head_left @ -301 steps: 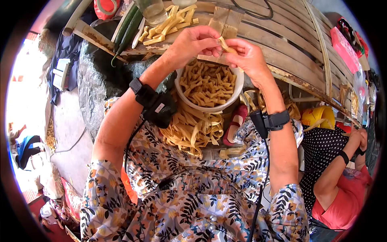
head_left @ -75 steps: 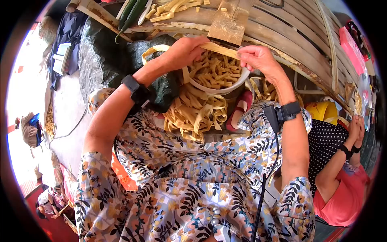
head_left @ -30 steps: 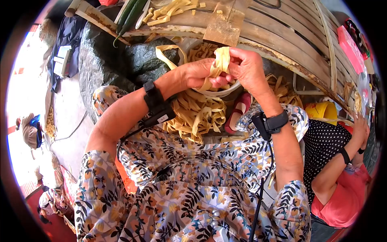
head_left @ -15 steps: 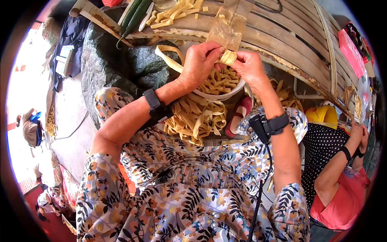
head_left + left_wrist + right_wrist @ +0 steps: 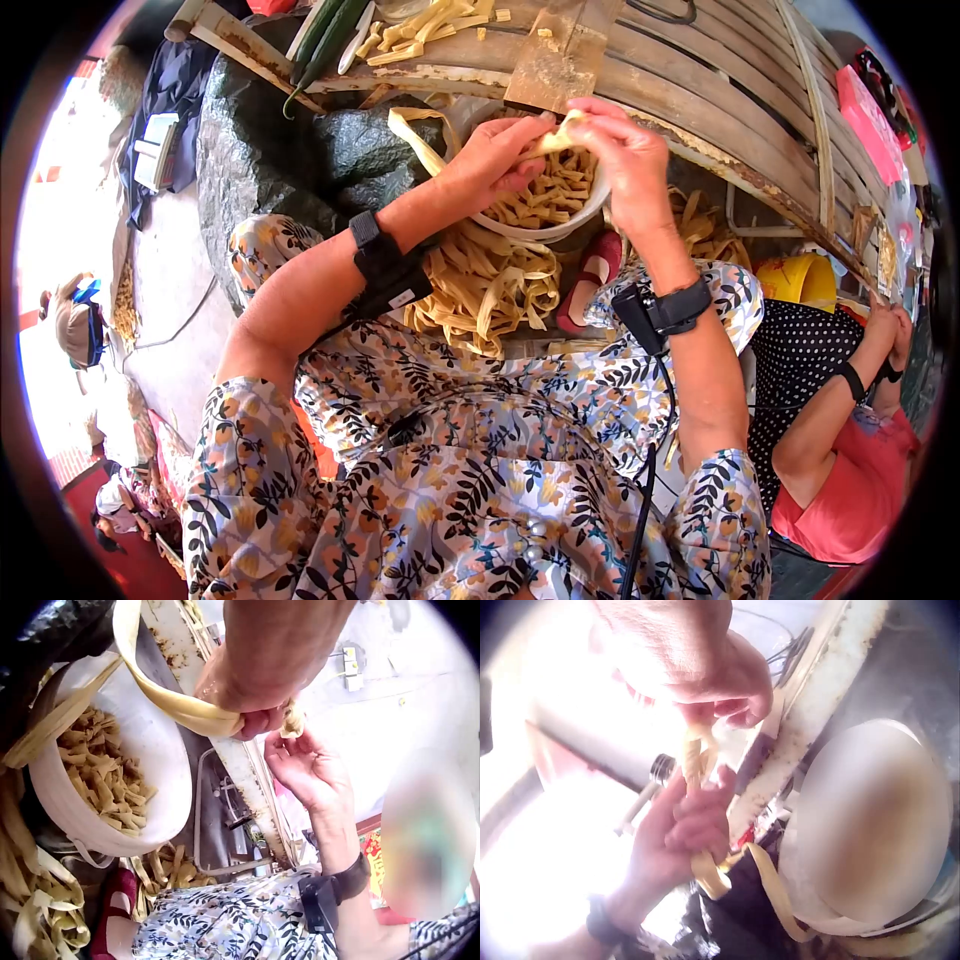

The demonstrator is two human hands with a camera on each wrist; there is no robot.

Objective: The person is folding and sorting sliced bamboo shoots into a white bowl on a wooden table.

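Observation:
A long pale-yellow flat strip [image 5: 551,142] runs between my hands above the white bucket [image 5: 545,236]. My left hand [image 5: 497,158] grips it with curled fingers, and its loose tail [image 5: 169,703] loops down on the outer side. My right hand [image 5: 632,165] pinches the end, which looks twisted and bunched between the hands [image 5: 693,754]. Short folded pieces [image 5: 560,190] of the same yellow stuff fill the bucket's lower part. Below the bucket, near my knees, lies a tangled heap of long strips [image 5: 487,285].
A slatted bench [image 5: 690,90] with a rusty edge stands beyond the bucket, a wooden board [image 5: 555,70] jutting over it. Long green vegetables [image 5: 332,42] and more yellow pieces [image 5: 430,32] lie there. A dark plastic sheet [image 5: 370,150] is at left; another person [image 5: 850,470] sits at right.
The strip was stretched flat between both hands, then wrapped in a wide band about the right fingers. Now it is a narrow bunched twist. Ten seconds ago the hands held a shorter piece.

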